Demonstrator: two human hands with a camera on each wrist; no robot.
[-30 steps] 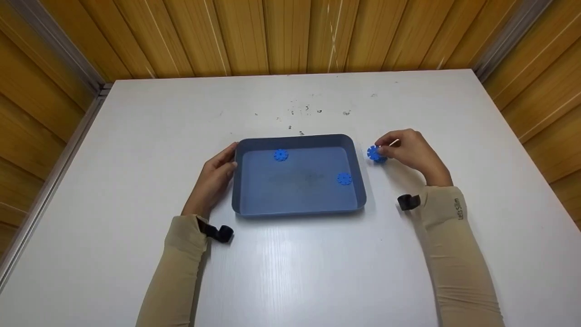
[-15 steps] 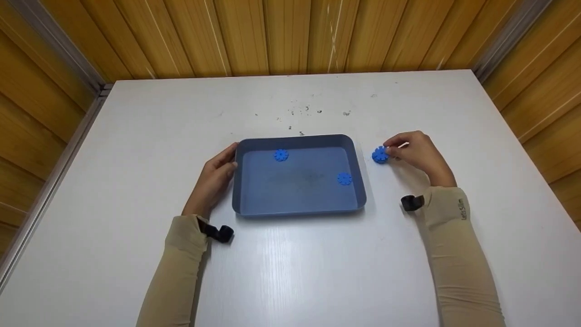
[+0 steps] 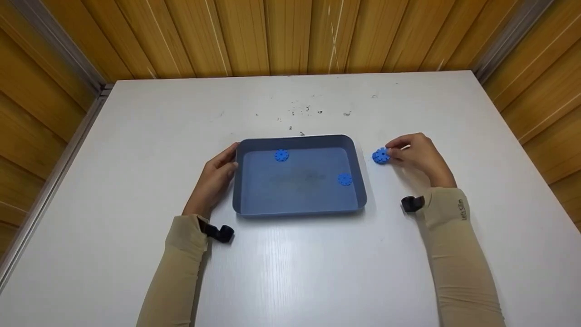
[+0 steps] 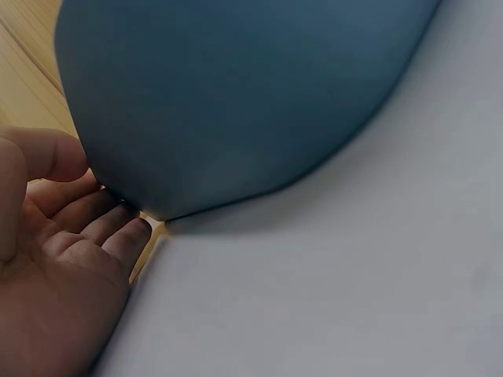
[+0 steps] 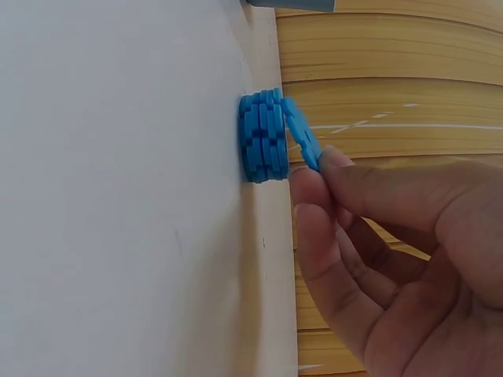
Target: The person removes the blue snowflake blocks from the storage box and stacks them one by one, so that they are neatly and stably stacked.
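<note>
Between thumb and fingers, my right hand [image 3: 417, 154] pinches a blue notched disc [image 5: 302, 133], held at a slant. Its far edge meets the top of a small stack of blue notched discs [image 5: 263, 137], which stands on the table to the right of the tray. A grey-blue rectangular tray [image 3: 299, 212] lies in the middle of the head view. My left hand [image 3: 215, 177] rests against the outside of its left wall, fingertips at the rim. Inside the tray are one blue disc [image 3: 281, 155] near the back wall and another blue disc [image 3: 345, 179] near the right wall.
The white table [image 3: 290, 272] carries dark scuff marks [image 3: 307, 110] behind the tray. Wood-panelled walls [image 3: 290, 36] stand at the back and both sides. A black wrist camera [image 3: 222, 234] juts from the left sleeve, and a second black camera [image 3: 412, 204] from the right.
My right hand has moved slightly right with the pinched disc, from beside the stack to over its top. My left hand and the tray have stayed in place.
</note>
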